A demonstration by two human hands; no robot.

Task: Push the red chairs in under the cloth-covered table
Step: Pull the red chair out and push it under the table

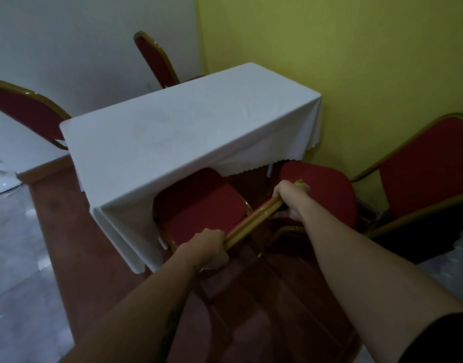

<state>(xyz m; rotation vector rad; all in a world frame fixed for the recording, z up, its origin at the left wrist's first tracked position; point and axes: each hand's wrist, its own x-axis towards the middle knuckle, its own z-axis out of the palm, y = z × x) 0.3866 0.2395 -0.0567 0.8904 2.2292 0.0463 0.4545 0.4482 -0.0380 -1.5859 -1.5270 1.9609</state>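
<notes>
A rectangular table draped in a white cloth with a scalloped hem (188, 127) is seen from above, set near the corner where a grey-white wall (81, 43) meets a yellow-green wall (356, 61).

The near red padded chair with a gold metal frame (199, 205) is viewed from behind and above. Its seat is partly tucked beneath the cloth at the table's near edge; the cloth hem is draped over the front of the seat. Its gold top rail (254, 218) runs diagonally between both hands.

The left hand (210, 248) is closed round the lower left end of the rail, fingers wrapped over it. The right hand (293, 196) is closed round the upper right end of the same rail, knuckles uppermost. Both forearms are extended toward the chair.

A 2nd red chair (408, 179) stands to the right, angled, its seat just beside the table's right corner and not under the cloth. A 3rd red chair (29, 111) is seen at the table's left end, its backrest above the tabletop line. A 4th red chair (154, 58) stands at the far side, touching or very near the table edge; which cannot be told.

The floor is reddish-brown carpet (251, 297) beneath the table, with pale grey tile (21, 258) at left.
</notes>
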